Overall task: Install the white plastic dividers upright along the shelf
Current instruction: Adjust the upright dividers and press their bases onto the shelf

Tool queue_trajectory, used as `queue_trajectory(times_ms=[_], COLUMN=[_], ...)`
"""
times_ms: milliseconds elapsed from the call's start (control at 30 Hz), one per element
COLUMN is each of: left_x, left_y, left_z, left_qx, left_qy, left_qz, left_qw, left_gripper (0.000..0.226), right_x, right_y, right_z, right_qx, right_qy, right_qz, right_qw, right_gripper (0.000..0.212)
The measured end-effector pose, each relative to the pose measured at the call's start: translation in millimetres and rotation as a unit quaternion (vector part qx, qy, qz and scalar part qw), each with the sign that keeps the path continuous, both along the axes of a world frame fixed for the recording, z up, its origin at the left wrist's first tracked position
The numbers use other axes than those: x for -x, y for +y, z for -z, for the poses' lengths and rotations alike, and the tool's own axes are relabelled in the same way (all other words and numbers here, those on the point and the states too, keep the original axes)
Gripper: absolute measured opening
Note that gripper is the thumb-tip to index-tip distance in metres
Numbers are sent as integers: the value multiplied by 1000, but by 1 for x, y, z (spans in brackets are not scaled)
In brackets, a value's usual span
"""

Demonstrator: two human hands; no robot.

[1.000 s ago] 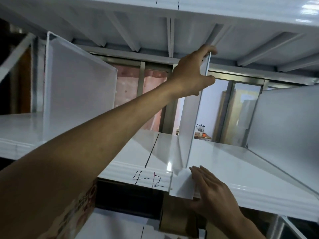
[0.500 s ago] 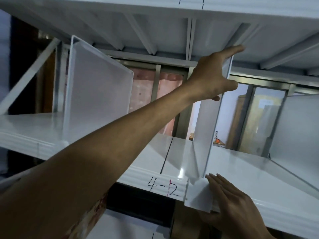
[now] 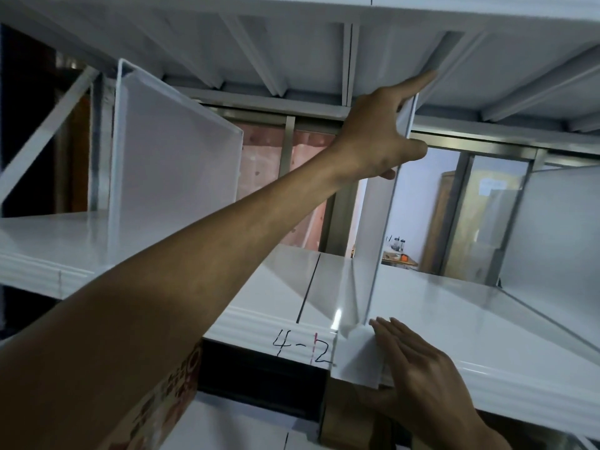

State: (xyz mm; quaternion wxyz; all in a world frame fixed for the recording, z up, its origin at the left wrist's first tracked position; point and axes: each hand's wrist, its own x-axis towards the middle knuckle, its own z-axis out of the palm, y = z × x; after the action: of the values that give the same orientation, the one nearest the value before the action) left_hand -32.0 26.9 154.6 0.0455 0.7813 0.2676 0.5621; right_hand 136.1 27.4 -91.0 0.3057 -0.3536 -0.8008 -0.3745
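Observation:
A white plastic divider stands upright on the white shelf, seen nearly edge-on, its lower front flap hanging over the shelf's front lip beside the handwritten "4-12". My left hand reaches up and holds the divider's top front edge, forefinger stretched to the underside of the shelf above. My right hand lies flat against the flap and the shelf lip, fingers together. Two more dividers stand upright: one at the left, one at the right.
The upper shelf's ribbed underside sits close above the divider tops. A lower shelf and a printed cardboard box lie below. Behind the rack are metal uprights and a room with a wooden cabinet.
My left hand has slid up the divider's top edge, forefinger now extended to the shelf above. The view has shifted left and closer. My right hand stays pressed on the flap.

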Motion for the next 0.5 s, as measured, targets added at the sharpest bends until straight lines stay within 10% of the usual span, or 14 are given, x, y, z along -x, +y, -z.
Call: queue_trajectory(times_ms=[500], left_x=[26], left_y=[7], left_z=[1], left_qx=[-7], left_qy=[-24], left_qz=[-5], left_qw=[1000], left_gripper=[91], right_x=[23], right_y=[5], right_z=[-3], right_qx=[2], right_qy=[14], right_qz=[-16], right_qw=[1000], right_gripper=[76])
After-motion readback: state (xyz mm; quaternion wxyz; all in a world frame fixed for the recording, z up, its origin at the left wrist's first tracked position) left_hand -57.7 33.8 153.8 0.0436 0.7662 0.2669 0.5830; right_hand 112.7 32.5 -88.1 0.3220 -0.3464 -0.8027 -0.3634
